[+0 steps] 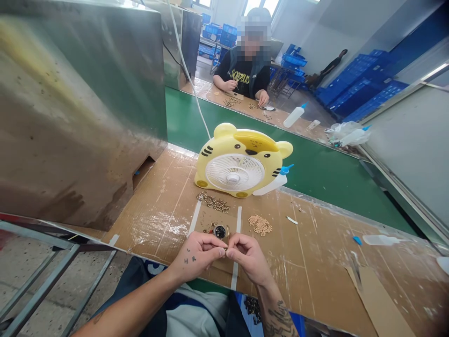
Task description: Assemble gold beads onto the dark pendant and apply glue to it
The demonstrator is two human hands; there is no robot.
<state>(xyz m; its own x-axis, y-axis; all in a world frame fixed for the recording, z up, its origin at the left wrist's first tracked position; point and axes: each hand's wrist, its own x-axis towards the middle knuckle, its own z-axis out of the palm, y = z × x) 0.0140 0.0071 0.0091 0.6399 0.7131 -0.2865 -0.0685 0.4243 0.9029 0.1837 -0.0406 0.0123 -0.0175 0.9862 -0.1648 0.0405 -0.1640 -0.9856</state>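
My left hand (198, 255) and my right hand (247, 256) meet at the near edge of a cardboard-covered table (315, 262). Both are pinched together at the fingertips on something tiny that I cannot make out. Just beyond the fingertips lies a small round black part (220, 230) with a few brass bits around it. A pile of small brass parts (213, 202) lies farther out on the left, and a pile of pale beige beads (260, 224) on the right. Two white tape strips (238, 220) frame the spot.
A yellow tiger-shaped desk fan (240, 161) stands behind the piles, with a blue-capped squeeze bottle (271, 183) beside it. A large metal housing (77, 107) fills the left. Past a green conveyor belt (315, 168) another person (245, 70) sits working. Blue crates (358, 84) are stacked at the back right.
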